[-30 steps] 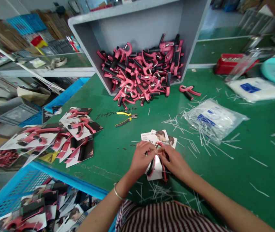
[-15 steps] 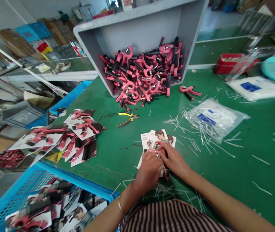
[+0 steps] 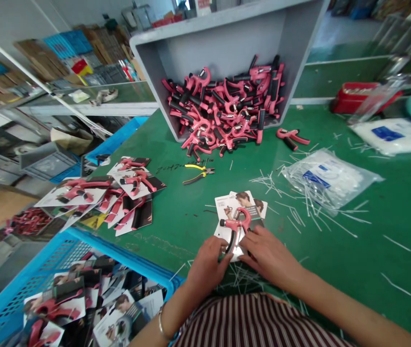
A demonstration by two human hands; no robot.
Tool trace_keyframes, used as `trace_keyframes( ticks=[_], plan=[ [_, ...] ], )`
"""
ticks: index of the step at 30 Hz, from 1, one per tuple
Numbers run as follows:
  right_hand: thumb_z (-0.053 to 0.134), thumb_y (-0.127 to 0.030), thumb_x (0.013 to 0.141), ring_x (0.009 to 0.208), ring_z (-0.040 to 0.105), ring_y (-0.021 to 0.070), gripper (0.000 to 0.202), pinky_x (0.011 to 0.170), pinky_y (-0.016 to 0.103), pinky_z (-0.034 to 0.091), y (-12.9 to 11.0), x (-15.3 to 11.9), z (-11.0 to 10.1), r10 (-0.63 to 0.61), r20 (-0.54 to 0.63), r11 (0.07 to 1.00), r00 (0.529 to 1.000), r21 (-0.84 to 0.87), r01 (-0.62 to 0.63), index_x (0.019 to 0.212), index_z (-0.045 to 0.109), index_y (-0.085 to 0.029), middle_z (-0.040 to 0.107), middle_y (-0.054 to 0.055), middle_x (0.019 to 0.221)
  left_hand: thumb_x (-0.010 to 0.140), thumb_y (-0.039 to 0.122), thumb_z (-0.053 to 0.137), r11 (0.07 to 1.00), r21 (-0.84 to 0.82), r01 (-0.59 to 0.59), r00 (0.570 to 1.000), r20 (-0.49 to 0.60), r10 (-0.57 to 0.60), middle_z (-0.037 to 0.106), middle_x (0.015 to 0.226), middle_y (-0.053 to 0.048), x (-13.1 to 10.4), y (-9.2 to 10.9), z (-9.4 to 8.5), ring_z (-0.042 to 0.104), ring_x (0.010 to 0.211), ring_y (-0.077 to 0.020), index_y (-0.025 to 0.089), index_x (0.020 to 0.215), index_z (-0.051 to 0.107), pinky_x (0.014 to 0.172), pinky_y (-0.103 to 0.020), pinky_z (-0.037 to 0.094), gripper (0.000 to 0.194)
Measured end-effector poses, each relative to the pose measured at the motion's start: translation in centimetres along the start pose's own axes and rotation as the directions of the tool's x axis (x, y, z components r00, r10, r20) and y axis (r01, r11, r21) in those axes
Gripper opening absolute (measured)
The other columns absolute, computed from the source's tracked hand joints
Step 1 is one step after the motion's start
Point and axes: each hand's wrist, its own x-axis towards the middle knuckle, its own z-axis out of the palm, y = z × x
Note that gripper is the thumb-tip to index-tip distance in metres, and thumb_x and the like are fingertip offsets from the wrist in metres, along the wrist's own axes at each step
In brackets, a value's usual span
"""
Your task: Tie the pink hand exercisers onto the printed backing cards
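Note:
A pink and black hand grip lies on printed cards near the table's front edge. My left hand is closed at the lower left of the card, fingers and thumb at the grip's black handle. My right hand is closed on the lower right side, its fingertips on the grip's other handle and the card. Both of the grip's lower ends are partly hidden by my fingers. Yellow and black pliers lie beyond, to the left.
A tilted grey bin holds many grips. Carded grips are piled at left, above a blue basket. Scattered white ties and a plastic bag lie at right; one loose grip is beside the bin.
My hands have moved apart and toward me, uncovering the grip on the card. My left hand has come down to its left handle. The view has shifted slightly.

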Motion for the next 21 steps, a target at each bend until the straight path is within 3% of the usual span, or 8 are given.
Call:
trace_keyframes(
  ticks=[3, 7, 11, 14, 18, 21],
  plan=[
    [0.058, -0.015, 0.088, 0.086, 0.053, 0.0268, 0.008, 0.077, 0.04, 0.042, -0.3, 0.4, 1.0, -0.007, 0.02, 0.999, 1.0, -0.036, 0.008, 0.087, 0.065, -0.018, 0.067, 0.01, 0.086, 0.091, 0.02, 0.054, 0.991, -0.122, -0.048, 0.998, 0.034, 0.053, 0.063, 0.089, -0.005, 0.5, -0.4, 0.1, 0.058, 0.087, -0.02, 0.02, 0.097, 0.062, 0.081, -0.034, 0.047, 0.01],
    [0.053, -0.013, 0.091, 0.089, 0.054, 0.0244, 0.013, 0.077, 0.035, 0.044, 0.2, 0.4, 0.7, 0.063, 0.02, 0.98, 0.998, 0.188, -0.065, 0.089, 0.064, -0.019, 0.067, 0.008, 0.09, 0.093, 0.019, 0.052, 0.961, -0.252, -0.115, 0.993, -0.014, 0.115, 0.066, 0.093, -0.006, 1.0, -0.8, 0.4, 0.06, 0.091, -0.0186, 0.022, 0.098, 0.068, 0.083, -0.031, 0.048, 0.018],
    [0.051, -0.022, 0.096, 0.09, 0.055, 0.0225, 0.017, 0.081, 0.036, 0.043, 0.7, 0.5, 0.2, 0.042, -0.027, 0.942, 0.999, 0.334, -0.03, 0.092, 0.067, -0.022, 0.068, 0.006, 0.09, 0.09, 0.019, 0.057, 0.954, -0.289, -0.078, 0.994, -0.097, 0.052, 0.067, 0.088, -0.004, 1.1, -0.7, 1.3, 0.061, 0.086, -0.0175, 0.02, 0.091, 0.067, 0.08, -0.03, 0.048, 0.011],
    [0.051, -0.026, 0.097, 0.091, 0.055, 0.0222, 0.018, 0.084, 0.037, 0.042, 0.7, 0.7, 0.6, 0.047, -0.066, 0.939, 0.997, 0.345, -0.021, 0.092, 0.068, -0.022, 0.068, 0.005, 0.092, 0.089, 0.017, 0.059, 0.951, -0.302, -0.062, 0.993, -0.111, 0.03, 0.066, 0.084, -0.003, 1.4, -0.5, 1.6, 0.061, 0.082, -0.0162, 0.019, 0.085, 0.066, 0.079, -0.028, 0.047, 0.008],
    [0.057, -0.03, 0.093, 0.087, 0.056, 0.0222, 0.012, 0.078, 0.035, 0.044, 0.7, 0.8, 1.2, 0.176, -0.089, 0.924, 0.98, 0.358, -0.133, 0.089, 0.065, -0.022, 0.065, 0.005, 0.086, 0.086, 0.016, 0.062, 0.939, -0.339, -0.056, 0.993, -0.114, 0.017, 0.066, 0.083, -0.003, 1.7, -0.3, 1.2, 0.062, 0.081, -0.0161, 0.019, 0.084, 0.066, 0.077, -0.027, 0.048, 0.006],
    [0.055, -0.026, 0.094, 0.088, 0.055, 0.0223, 0.012, 0.08, 0.036, 0.043, 0.7, 0.7, 1.0, 0.135, -0.083, 0.941, 0.987, 0.323, -0.102, 0.086, 0.063, -0.022, 0.065, 0.005, 0.086, 0.084, 0.015, 0.063, 0.926, -0.376, -0.014, 0.995, -0.101, -0.026, 0.067, 0.083, -0.003, 1.7, -0.3, 1.0, 0.062, 0.081, -0.0157, 0.019, 0.083, 0.067, 0.077, -0.026, 0.049, 0.006]
  ],
)
